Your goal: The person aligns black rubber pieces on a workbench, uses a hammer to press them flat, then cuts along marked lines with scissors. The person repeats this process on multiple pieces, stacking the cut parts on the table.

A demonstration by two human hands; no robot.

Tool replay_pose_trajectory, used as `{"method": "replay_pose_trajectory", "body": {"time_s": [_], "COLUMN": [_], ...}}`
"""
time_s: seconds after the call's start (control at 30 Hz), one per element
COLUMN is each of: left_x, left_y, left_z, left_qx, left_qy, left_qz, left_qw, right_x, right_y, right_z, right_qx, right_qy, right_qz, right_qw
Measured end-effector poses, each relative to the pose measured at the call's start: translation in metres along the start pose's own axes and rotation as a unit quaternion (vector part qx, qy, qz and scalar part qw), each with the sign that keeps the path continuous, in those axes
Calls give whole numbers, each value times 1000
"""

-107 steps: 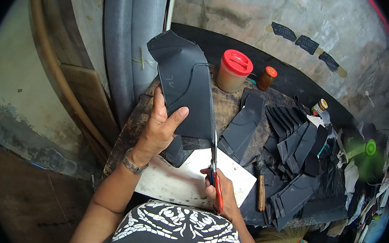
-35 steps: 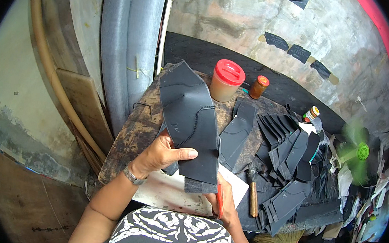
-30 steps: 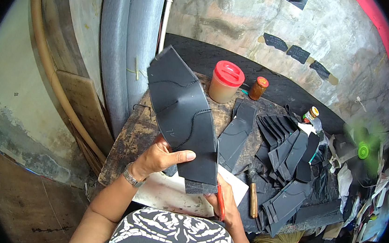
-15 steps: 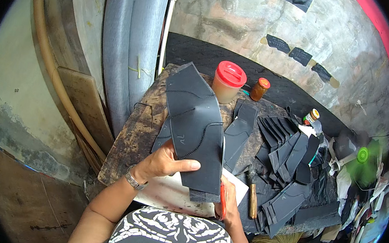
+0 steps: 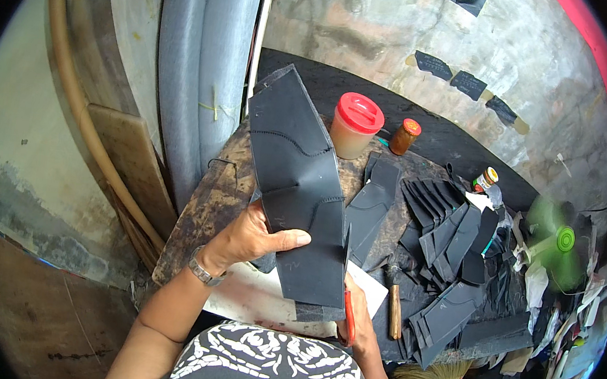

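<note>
Gripping the black leather piece [image 5: 296, 189], left hand [image 5: 251, 239] fingers clench; right hand [image 5: 357, 319] grasps red-handled scissors [image 5: 348, 314].

A long black leather piece [image 5: 296, 189] with stitched curves is standing tilted above the workbench [image 5: 203, 209], its lower end meeting red-handled scissors [image 5: 348, 314] at the bench's near edge.

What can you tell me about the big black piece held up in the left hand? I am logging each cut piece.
The black leather piece is a long, flat, matte panel with a pointed top and a squarer bottom end. Curved stitch lines cross it near the upper third and the middle. It is held upright, tilted left, above the worktable. The left hand grips its left edge, thumb across the face. The right hand, with red-handled scissors, meets its lower right corner.
</note>
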State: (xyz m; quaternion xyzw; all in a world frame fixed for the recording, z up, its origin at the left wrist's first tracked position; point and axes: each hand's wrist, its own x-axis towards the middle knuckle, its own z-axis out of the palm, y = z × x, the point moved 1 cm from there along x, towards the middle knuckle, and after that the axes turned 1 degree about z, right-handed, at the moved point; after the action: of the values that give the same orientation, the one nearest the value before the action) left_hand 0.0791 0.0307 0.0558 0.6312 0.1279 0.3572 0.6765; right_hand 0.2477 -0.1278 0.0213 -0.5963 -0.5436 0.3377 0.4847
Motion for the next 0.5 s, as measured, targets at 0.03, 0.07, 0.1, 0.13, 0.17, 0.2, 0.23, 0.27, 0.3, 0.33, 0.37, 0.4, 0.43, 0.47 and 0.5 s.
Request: {"method": "replay_pose_trajectory", "body": {"time_s": [0.03,0.07,0.1,0.13,0.17,0.2,0.23,0.27,0.3,0.33,0.37,0.4,0.43,0.47,0.5], "left_x": [-1,-1,-1,-1,-1,-2,-2,-2,-2,-2,-2,-2,-1,-1,-1], "left_y": [0,-1,-3,-4,-5,-6,-6,-7,-7,-7,-6,-6,-5,-4,-3], "left_z": [1,2,3,4,4,4,4,4,3,3,3,4,4,4,3], "left_qx": [0,4,11,16,9,1,-4,-8,-8,-6,-13,-17,-13,-20,-19], "left_qy": [-5,-7,-13,-19,-20,-20,-21,-15,-9,-7,-6,-8,-12,-12,-15], "left_qz": [20,16,25,35,26,18,17,8,7,19,4,1,6,-4,-6], "left_qw": [1000,1000,1000,999,999,1000,1000,1000,1000,1000,1000,1000,1000,1000,1000], "right_x": [0,1,1,1,1,0,0,-1,-2,-3,-5,-6,-7,-7,-7], "right_y": [0,0,0,1,1,2,3,4,5,7,8,9,10,10,11], "right_z": [0,1,1,2,2,3,3,3,3,2,2,1,1,0,0], "right_qx": [9,22,19,19,27,31,42,59,62,72,81,80,79,78,71], "right_qy": [2,7,6,6,8,7,9,12,12,14,15,16,18,19,19], "right_qz": [23,53,48,50,53,41,31,29,19,18,17,4,-9,-22,-20], "right_qw": [1000,998,999,999,998,999,999,998,998,997,996,997,997,997,997]}}
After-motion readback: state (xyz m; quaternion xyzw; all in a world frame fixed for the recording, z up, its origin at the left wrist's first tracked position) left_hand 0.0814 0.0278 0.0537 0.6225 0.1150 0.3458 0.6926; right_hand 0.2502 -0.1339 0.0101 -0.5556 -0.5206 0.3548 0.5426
